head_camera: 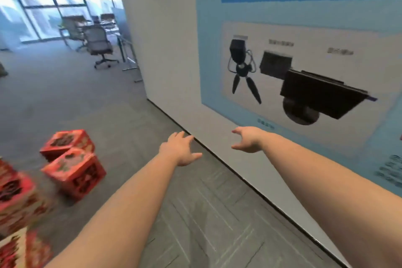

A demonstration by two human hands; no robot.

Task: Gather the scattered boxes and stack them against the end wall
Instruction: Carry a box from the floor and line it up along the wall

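Wall [174, 50]: white, running along the right, with a black strip at its foot.
Poster [304, 17]: pale blue, on the wall, showing dark camera gear; its text is blurred.
Floor [195, 213]: grey carpet tiles.
Boxes [74, 172]: red, printed, scattered on the carpet at left, well apart from the wall; two sit touching mid-left, more blur at the lower-left edge.
Chair [99, 45]: a grey office chair far back, by desks and tall windows.
Left hand [180, 150]: stretched forward over the carpet, fingers spread, holding nothing.
Right hand [248, 139]: reaching ahead before the wall, fingers relaxed and apart, holding nothing.
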